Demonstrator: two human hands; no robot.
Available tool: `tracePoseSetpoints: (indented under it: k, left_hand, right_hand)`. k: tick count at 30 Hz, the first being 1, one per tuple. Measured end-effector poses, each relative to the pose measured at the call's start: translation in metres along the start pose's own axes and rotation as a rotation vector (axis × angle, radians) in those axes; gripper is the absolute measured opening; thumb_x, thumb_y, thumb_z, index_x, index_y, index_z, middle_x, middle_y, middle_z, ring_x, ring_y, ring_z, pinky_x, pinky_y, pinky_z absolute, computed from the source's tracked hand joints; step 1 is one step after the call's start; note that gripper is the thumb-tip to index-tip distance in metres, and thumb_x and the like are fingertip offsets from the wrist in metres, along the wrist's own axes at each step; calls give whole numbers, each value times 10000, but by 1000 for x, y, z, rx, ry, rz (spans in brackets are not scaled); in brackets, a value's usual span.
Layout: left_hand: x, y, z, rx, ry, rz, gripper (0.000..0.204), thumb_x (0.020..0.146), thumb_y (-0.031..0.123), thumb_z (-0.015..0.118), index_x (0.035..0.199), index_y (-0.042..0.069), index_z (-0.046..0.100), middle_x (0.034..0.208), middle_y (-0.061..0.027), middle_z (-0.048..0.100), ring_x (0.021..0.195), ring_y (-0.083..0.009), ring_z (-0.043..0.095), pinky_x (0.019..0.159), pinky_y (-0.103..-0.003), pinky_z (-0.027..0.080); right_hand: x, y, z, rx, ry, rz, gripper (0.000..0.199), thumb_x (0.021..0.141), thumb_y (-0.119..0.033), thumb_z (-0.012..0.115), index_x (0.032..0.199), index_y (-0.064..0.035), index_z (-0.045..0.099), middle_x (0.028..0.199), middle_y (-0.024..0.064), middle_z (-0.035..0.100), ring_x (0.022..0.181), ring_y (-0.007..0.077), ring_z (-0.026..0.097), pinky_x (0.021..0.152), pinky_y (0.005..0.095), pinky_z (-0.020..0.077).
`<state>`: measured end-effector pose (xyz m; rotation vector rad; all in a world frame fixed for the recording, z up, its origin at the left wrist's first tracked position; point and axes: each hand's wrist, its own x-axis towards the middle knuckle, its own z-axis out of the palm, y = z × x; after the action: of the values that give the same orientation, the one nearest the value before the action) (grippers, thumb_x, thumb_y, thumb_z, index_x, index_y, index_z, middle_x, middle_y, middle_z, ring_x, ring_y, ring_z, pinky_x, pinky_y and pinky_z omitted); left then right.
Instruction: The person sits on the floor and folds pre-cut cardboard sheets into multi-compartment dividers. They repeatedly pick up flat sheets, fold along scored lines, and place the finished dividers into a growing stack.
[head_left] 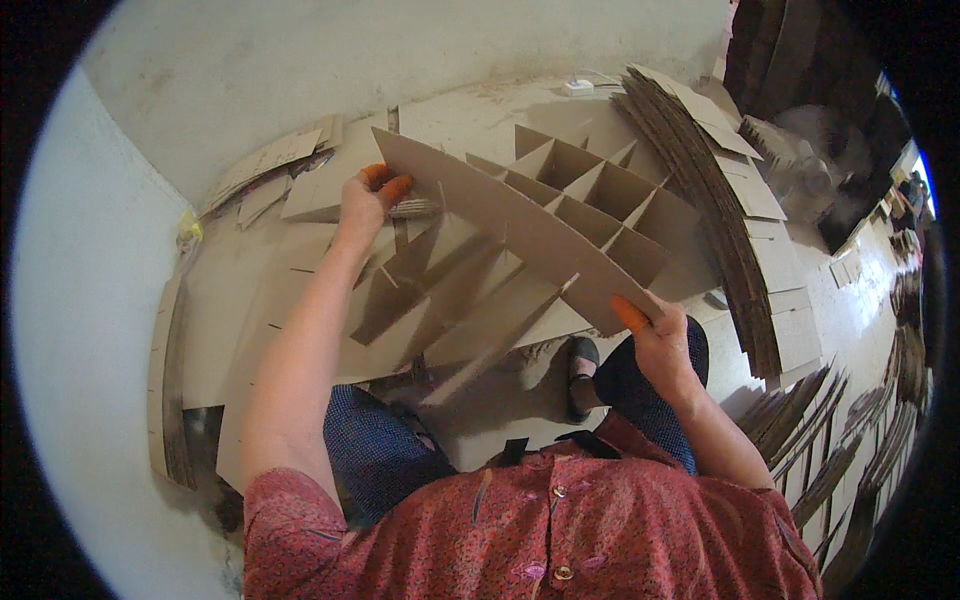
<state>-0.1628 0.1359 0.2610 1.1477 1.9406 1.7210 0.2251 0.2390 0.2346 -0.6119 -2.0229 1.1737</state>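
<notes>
A long cardboard strip (480, 205) stretches slantwise in front of me, from upper left to lower right. My left hand (368, 203) pinches its upper left end, with orange covers on the fingertips. At its lower right end my right hand (660, 340) grips it, orange showing on the thumb. Several cross strips (405, 290) stick out toward me from the long strip, partly blurred; some seem to sit in its slots. Beyond it lies a cardboard divider grid (600, 190) with open square cells, and I cannot tell whether the two are joined.
Stacked cardboard strips (715, 200) curve along the right side. More flat pieces (270, 165) lie at the back left, and a stack (172, 380) stands by the left wall. A white power socket (577, 88) sits near the back wall. Further cardboard bundles (840, 440) are at lower right.
</notes>
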Motion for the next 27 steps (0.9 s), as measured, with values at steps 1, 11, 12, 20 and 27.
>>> tracePoseSetpoints:
  k: [1, 11, 12, 20, 27]
  left_hand:
    - [1, -5, 1, 0, 11, 24, 288, 837, 158, 699, 1036, -44, 649, 912, -68, 682, 797, -125, 619, 690, -268, 494]
    - [-27, 3, 9, 664, 20, -45, 327, 808, 230, 716, 1037, 2, 669, 840, -131, 690, 718, -202, 638, 655, -320, 491]
    - [-39, 12, 10, 583, 66, -7, 339, 808, 258, 719, 1034, 10, 672, 847, -137, 689, 731, -223, 645, 663, -332, 494]
    - [-121, 37, 63, 927, -262, 196, 232, 817, 190, 687, 996, 42, 683, 852, -194, 663, 748, -327, 643, 662, -403, 507]
    - [-111, 25, 73, 884, -310, 157, 171, 826, 117, 644, 969, 30, 684, 781, -211, 647, 714, -361, 635, 657, -428, 498]
  right_hand:
    - [-1, 6, 1, -5, 2, 12, 148, 891, -55, 605, 1006, 22, 658, 730, 81, 644, 711, 67, 482, 612, 278, 451]
    - [5, 3, -5, -139, -73, -72, 440, 839, -65, 663, 1260, -24, 542, 972, 161, 680, 858, 207, 649, 756, 316, 507]
    - [7, 0, -4, -140, -14, -164, 498, 829, -59, 662, 1300, -31, 505, 975, 197, 674, 859, 261, 675, 763, 336, 515]
    - [24, -20, -12, -408, -323, -208, 596, 788, 87, 547, 1353, -90, 481, 822, 212, 614, 717, 345, 622, 705, 349, 508]
    - [16, -14, -16, -479, -328, -343, 607, 735, 81, 537, 1326, -47, 482, 820, 225, 621, 706, 407, 622, 644, 441, 509]
